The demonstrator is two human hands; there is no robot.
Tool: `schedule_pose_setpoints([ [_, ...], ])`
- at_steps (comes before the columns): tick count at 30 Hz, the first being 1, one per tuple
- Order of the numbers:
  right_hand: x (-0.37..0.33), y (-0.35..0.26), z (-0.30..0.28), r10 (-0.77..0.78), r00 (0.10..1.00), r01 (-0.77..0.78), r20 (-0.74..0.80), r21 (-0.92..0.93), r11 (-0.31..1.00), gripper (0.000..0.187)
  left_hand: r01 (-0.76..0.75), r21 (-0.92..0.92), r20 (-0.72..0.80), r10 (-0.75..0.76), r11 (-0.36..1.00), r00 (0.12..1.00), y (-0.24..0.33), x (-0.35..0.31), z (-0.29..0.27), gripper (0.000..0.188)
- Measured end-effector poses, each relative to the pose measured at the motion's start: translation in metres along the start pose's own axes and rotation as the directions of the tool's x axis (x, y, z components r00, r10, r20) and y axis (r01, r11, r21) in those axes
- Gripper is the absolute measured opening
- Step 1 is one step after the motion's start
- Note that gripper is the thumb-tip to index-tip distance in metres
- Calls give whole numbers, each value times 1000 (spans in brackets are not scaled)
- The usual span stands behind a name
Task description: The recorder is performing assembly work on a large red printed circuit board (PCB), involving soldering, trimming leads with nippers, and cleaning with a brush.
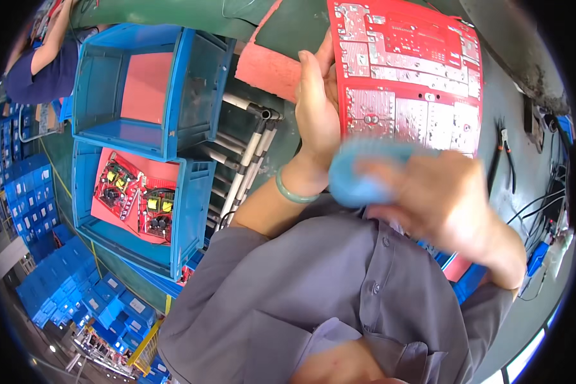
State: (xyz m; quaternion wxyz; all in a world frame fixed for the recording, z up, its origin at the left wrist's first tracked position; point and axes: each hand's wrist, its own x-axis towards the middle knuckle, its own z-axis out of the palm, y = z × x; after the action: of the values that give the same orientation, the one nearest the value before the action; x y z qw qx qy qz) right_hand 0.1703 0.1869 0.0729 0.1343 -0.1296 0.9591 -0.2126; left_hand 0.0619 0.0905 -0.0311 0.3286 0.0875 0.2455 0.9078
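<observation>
A red circuit board with silvery solder areas is held tilted in front of me, its soldered side facing me. My left hand grips it by the left edge, thumb in view and fingers partly hidden behind it. A green bangle circles that wrist. Against the board's lower edge my right hand is closed round a blue brush. Brush and right hand are smeared by motion, and the bristles barely show.
Left of me, an upper blue crate stands by a lower blue crate holding populated red boards. Pink foam lies beyond my left hand. Pliers and cables lie on the right. Another person's arm shows at far left.
</observation>
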Motion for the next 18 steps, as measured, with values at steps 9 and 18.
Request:
schedule_pose_setpoints([
  [9, 65, 68, -41, 115, 833, -204, -542, -106, 973, 38, 104, 79, 24, -106, 991, 994, 2, 2, -8, 61],
  [18, 26, 0, -17, -54, 995, 42, -78, -145, 989, 45, 110, 33, 93, -113, 993, 989, 11, -5, -6, 66],
])
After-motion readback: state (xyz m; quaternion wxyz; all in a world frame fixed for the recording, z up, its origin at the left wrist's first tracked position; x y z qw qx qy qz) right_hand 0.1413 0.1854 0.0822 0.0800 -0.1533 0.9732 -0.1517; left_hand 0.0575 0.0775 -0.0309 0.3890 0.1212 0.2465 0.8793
